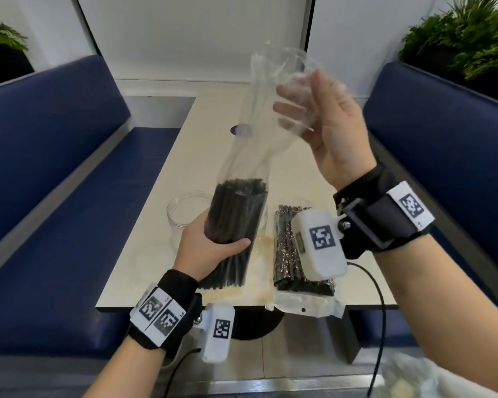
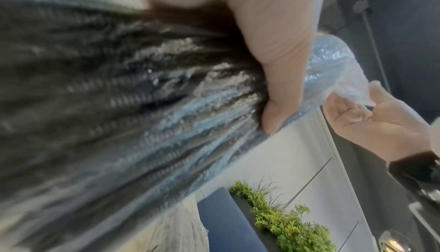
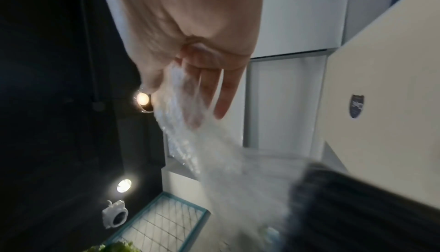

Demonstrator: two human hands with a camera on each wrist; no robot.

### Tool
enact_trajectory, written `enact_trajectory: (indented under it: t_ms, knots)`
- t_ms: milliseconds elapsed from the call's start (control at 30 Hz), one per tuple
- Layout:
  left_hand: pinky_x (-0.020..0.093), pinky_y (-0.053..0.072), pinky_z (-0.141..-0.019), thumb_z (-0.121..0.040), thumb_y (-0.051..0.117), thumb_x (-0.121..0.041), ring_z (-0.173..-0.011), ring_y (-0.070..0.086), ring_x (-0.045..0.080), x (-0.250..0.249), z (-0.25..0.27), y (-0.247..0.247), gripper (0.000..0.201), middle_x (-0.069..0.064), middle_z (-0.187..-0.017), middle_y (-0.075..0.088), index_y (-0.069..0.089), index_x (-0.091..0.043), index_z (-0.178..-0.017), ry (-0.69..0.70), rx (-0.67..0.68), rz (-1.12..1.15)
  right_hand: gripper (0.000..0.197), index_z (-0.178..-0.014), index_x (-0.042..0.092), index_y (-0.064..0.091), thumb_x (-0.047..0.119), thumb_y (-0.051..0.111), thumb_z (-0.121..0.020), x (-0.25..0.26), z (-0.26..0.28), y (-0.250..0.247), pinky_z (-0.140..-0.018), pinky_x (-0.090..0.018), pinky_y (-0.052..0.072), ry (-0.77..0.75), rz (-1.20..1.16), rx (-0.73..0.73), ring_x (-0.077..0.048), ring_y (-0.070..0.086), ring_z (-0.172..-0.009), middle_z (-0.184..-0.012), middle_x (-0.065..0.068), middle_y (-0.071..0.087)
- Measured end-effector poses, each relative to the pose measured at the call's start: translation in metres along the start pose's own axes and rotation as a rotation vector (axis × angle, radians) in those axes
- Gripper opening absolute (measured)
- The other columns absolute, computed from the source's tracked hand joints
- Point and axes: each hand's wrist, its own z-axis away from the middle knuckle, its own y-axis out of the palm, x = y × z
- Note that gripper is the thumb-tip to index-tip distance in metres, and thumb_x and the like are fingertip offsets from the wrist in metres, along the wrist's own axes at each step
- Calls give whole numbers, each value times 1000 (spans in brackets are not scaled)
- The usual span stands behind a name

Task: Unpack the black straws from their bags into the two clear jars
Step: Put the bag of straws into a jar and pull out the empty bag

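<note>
My left hand (image 1: 210,248) grips a bundle of black straws (image 1: 236,219) through its clear bag (image 1: 250,139), held tilted above the table. In the left wrist view my thumb (image 2: 273,68) presses the wrapped straws (image 2: 119,86). My right hand (image 1: 302,99) is raised higher and pinches the bag's empty upper end, which stretches up from the straw tips. The right wrist view shows the film (image 3: 214,152) running from my fingers (image 3: 221,96) down to the straws (image 3: 357,209). One clear jar (image 1: 181,214) stands just behind my left hand. Whether a second jar stands behind the bundle I cannot tell.
A second, sealed bag of black straws (image 1: 285,254) lies near the front edge of the beige table (image 1: 138,268), partly behind my right wrist camera. Blue benches (image 1: 55,168) flank the table on both sides. Green plants (image 1: 466,44) stand behind them.
</note>
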Motion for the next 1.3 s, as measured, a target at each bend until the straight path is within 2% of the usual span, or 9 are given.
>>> enact_trajectory:
  t_ms: [100, 267, 433, 533, 700, 833, 967, 1100, 1300]
  knots:
    - [15, 49, -75, -63, 84, -10, -90, 58, -6, 4, -3, 0, 50, -18, -95, 62, 53, -37, -92, 18, -59, 72, 64, -111, 23, 48, 57, 72, -62, -28, 16, 3, -83, -24, 53, 126, 118, 92, -10, 64, -96, -106, 4, 66]
    - [15, 53, -75, -62, 84, -10, -96, 64, 1, 25, -6, 9, 57, -12, -101, 67, 54, -33, -105, -21, -39, 128, 80, -133, 20, 34, 19, 76, -65, -83, 54, 9, -106, -38, 42, 350, 355, 304, -20, 50, -124, -134, -5, 50]
    - [12, 52, -75, -62, 84, -6, -92, 63, -1, 58, -1, 19, 59, -15, -96, 66, 55, -21, -111, -67, -55, 65, 55, -107, 24, 54, 5, 82, -63, -119, 79, 17, -88, -8, 45, 298, 415, 201, 10, 56, -93, -101, 12, 59]
    - [24, 49, -86, -61, 83, 0, -97, 63, 12, 70, -1, 20, 61, -11, -96, 64, 54, -20, -110, -116, -55, 43, 51, -94, 28, 55, -1, 82, -61, -138, 88, 19, -89, -20, 49, 317, 393, 147, 1, 60, -89, -92, 14, 61]
    - [29, 50, -88, -56, 87, -17, -101, 63, 17, 78, 5, 14, 63, -5, -99, 66, 54, -26, -109, -172, 44, -47, 53, -111, 4, 57, -6, 78, -63, -159, 94, 15, -98, -42, 48, 353, 344, 126, -25, 61, -103, -105, -10, 65]
    - [23, 45, -99, -68, 78, -16, -97, 54, -1, 63, 12, -11, 57, -15, -103, 56, 45, -25, -112, -122, 179, -50, 49, -112, -5, 56, -9, 74, -67, -163, 92, 10, -93, -35, 52, 369, 362, 129, -16, 64, -91, -103, -11, 66]
    - [22, 41, -104, -51, 80, -43, -117, 53, 7, 33, 13, -21, 82, -7, -122, 54, 42, -30, -123, 82, 67, 151, 59, -116, -2, 55, 9, 78, -63, -170, 95, 12, -94, -35, 51, 385, 408, 183, -23, 63, -102, -112, -16, 66]
    - [7, 42, -92, -45, 91, -21, -105, 52, -13, 16, 2, 0, 87, -22, -111, 53, 45, -39, -116, 125, -32, 16, 69, -124, 9, 52, 26, 77, -63, -177, 102, 14, -100, -41, 48, 382, 467, 275, -20, 59, -114, -121, -8, 64]
    - [30, 55, -86, -57, 88, -17, -96, 66, 15, 37, 0, 16, 52, -9, -90, 66, 64, -7, -103, -26, -190, 0, 75, -132, 12, 36, 1, 76, -69, -162, 103, -5, -99, -24, 44, 383, 551, 343, -10, 51, -110, -120, 2, 53]
